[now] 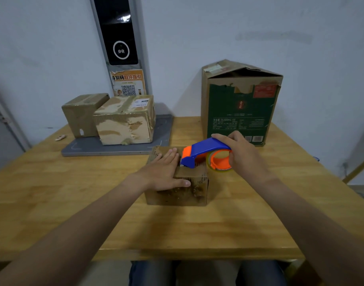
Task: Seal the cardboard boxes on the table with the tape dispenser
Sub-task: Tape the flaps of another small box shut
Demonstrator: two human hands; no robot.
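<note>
A small brown cardboard box (183,191) stands in the middle of the wooden table (73,203). My left hand (164,172) lies flat on the box's top, fingers straight, thumb over the front edge. My right hand (241,153) grips the blue and orange tape dispenser (205,154), whose blade end touches the top of the box right beside my left fingertips. The tape roll hangs off the box's right side.
A tall green-printed box (238,106) with loosely shut flaps stands at the back right. Two taped brown boxes (123,120) sit on a grey slab (115,148) at the back left. A small white scrap (60,137) lies near the left edge.
</note>
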